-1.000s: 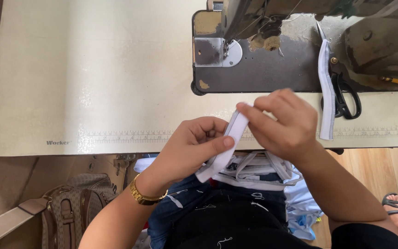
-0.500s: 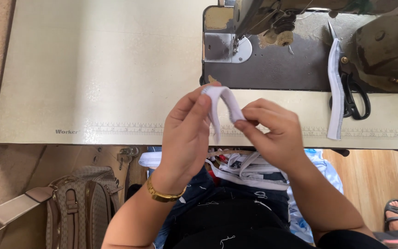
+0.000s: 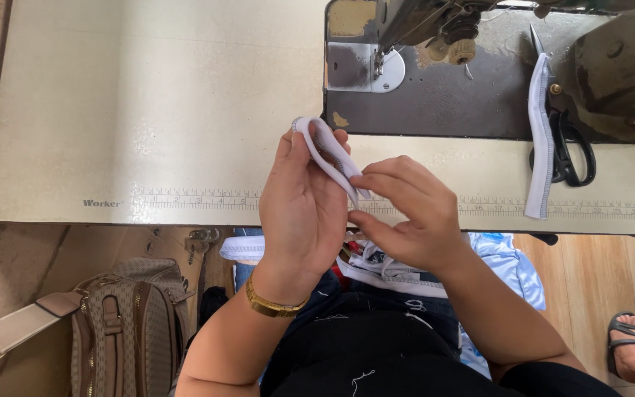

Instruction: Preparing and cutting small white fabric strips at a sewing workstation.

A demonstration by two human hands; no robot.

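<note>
- Two hands now share one small piece: the white fabric strip (image 3: pixel 326 153) is bent into a loop above the front edge of the worktop (image 3: pixel 148 110), just ahead of the sewing machine bed (image 3: pixel 442 103).
- Your left hand (image 3: pixel 301 213) has turned more upright than it was a second ago, fingers closed round the loop and carrying it higher; back then the strip lay flatter between both hands.
- Your right hand (image 3: pixel 406 213) pinches the loop's lower tail between thumb and forefinger, so the fold looks to be tightening rather than opening out.
- Half a second ago the bend was already there; since then it has only drawn nearer the machine.
- Hidden: how the strip's ends meet, since your fingers cover them, and any stitching on its inner face is too small to read.
- Further out, a second white strip (image 3: pixel 539 140) lies beside black scissors (image 3: pixel 571 147); more white and blue cloth (image 3: pixel 508 265) sits in your lap, partly covered by your wrists.
- Cut off: the machine's upper part, and a handbag (image 3: pixel 123 323) at the lower left.
</note>
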